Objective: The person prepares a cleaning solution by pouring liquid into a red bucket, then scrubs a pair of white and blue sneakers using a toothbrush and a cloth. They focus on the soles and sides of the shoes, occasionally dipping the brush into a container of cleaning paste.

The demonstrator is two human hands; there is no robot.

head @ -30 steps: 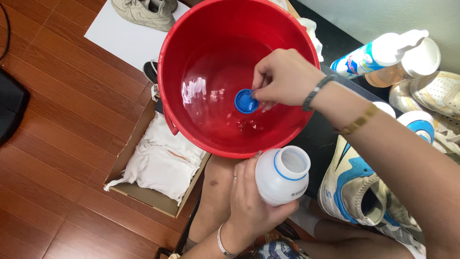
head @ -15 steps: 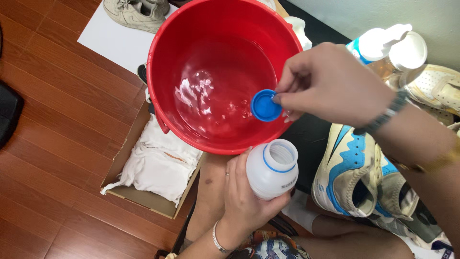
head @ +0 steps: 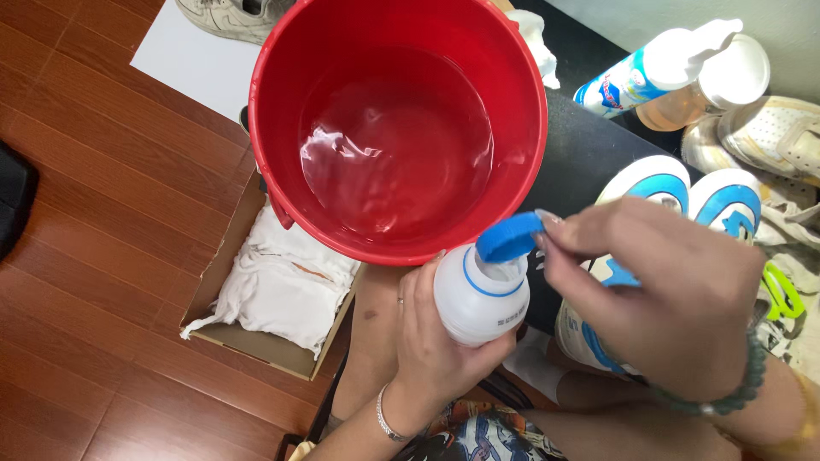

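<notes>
The left hand is wrapped around a small white bottle with a blue ring near its neck, holding it upright just below the rim of a red bucket. The fingers close firmly on the bottle's side, and a thin bracelet sits on that wrist. The right hand pinches a blue cap between thumb and fingertips; the cap is tilted and sits right at the bottle's open mouth, touching or almost touching its edge. A beaded band circles the right wrist.

The bucket holds clear water that shows ripples and glare, and it stands close in front of the person's knees. To its left, on the wooden floor, an open cardboard box holds white cloths. A white sheet lies farther back on the floor with a pale shoe on it. To the right, behind the right hand, are white sneakers with blue patches, and beyond them a spray bottle with a white top lies on its side next to another white shoe.
</notes>
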